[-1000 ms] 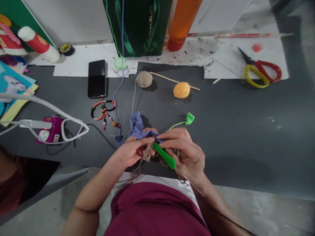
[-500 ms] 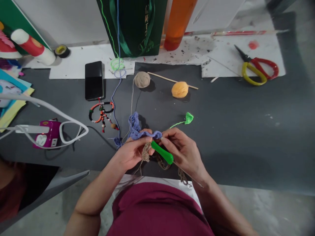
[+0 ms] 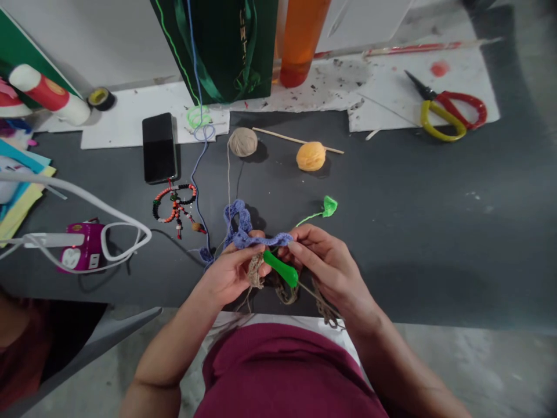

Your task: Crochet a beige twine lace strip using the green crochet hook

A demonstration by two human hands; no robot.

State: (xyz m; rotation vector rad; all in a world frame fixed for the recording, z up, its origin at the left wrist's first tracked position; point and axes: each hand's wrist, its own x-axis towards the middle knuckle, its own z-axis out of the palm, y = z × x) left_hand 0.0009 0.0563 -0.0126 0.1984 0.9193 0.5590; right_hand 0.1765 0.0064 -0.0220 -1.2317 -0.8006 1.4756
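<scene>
Pinched between the thumb and fingers of my left hand point(image 3: 230, 273) is a wavy blue crocheted strip point(image 3: 239, 223), its looped part standing above the fingers. My right hand point(image 3: 335, 264) is closed on the strip's right end. A green-handled tool with a thin shaft, looking like a crochet hook point(image 3: 281, 269), slants between the hands, its upper end at my left fingertips; what grips it is partly hidden. Brown crocheted work point(image 3: 255, 273) hangs by my left fingers, and more brown chain shows below. A green crocheted piece point(image 3: 329, 206) lies beyond my right hand, its yarn tail running towards it.
Beyond the hands lie a beige yarn ball point(image 3: 243, 142), a yellow yarn ball point(image 3: 310, 156) and a wooden stick point(image 3: 278, 135). A phone point(image 3: 159, 148), beads point(image 3: 174, 203) and a purple charger point(image 3: 80, 247) are leftward. Scissors point(image 3: 448, 110) rest far right; a green bag point(image 3: 226, 52) stands behind.
My right hand has shifted slightly right along with the strip's end, and the strip looks more stretched out. Its loop has opened wider at the left. The whole view has shifted a little.
</scene>
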